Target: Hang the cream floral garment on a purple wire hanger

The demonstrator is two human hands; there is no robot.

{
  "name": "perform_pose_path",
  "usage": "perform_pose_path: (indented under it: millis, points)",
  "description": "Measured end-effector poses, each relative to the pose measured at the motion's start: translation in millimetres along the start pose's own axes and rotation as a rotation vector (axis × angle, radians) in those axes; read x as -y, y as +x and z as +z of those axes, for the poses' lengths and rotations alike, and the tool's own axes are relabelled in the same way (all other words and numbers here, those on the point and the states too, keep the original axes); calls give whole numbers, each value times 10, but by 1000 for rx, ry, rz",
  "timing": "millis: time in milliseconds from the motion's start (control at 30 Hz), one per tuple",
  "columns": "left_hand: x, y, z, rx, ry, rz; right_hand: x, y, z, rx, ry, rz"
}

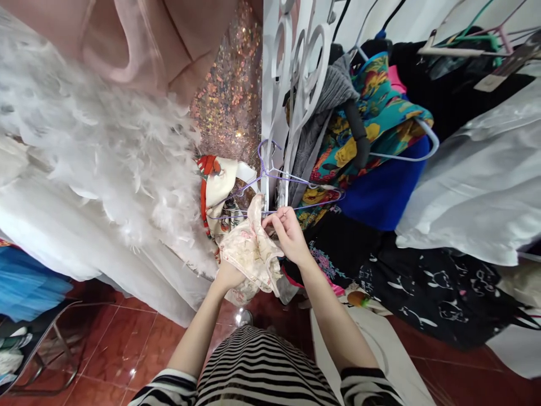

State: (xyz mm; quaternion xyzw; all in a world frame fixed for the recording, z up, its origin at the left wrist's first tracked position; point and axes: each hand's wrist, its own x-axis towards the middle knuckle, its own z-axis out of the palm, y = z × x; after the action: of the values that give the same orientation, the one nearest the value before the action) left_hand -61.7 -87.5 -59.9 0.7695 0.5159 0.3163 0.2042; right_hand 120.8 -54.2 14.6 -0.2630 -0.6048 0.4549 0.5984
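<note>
A small cream garment [251, 248] with faint pink flowers is bunched up in front of me. My left hand [230, 276] reaches in under its lower left side, and the cloth hides the fingers. At the garment's upper right edge, my right hand [288, 232] is closed, with thumb and forefinger pinching the cloth. Just beyond both hands hangs a thin purple wire hanger [264, 176], its lower bar passing behind the garment. Beside the hanger, to the left, is a cream and red patterned cloth [220, 183].
White feathered dresses [110, 146] and a sequined one [230, 84] hang on the left. A white scrolled metal rack [316, 62] stands ahead. Floral clothing [374, 107] and a white satin garment [465, 186] hang to the right. A white surface [363, 361] is below my right arm.
</note>
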Motion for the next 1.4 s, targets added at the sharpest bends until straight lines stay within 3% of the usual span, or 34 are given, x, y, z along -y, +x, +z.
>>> perform_pose_path:
  millis: [500,867,1400]
  points:
    - [-227,1,-99,15,23,82,56,-74,3,75,49,-38]
    - [-148,-1,-74,18,16,78,55,-100,-19,28,-5,-22]
    - [-91,-85,-80,-1,19,26,-36,-126,90,80,3,9]
